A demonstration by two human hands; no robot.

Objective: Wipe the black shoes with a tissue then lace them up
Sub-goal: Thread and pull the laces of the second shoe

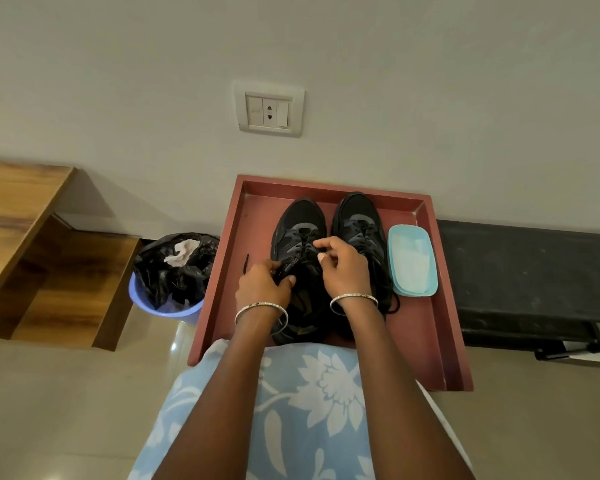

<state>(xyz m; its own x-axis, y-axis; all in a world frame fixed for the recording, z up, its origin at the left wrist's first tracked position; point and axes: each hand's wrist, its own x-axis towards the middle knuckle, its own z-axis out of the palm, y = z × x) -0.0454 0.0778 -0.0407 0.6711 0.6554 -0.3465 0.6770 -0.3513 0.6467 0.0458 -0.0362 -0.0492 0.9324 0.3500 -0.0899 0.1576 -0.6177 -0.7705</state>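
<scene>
Both your hands are on the left shoe, which lies in the tray with its toe pointing away beyond your fingertips. Your left hand curls round bunched lace; your right hand seems to pinch lace just beyond it. The right shoe sits just right of that hand. The eyelets under your hands are hidden, and the black-on-black lace path is unclear.
</scene>
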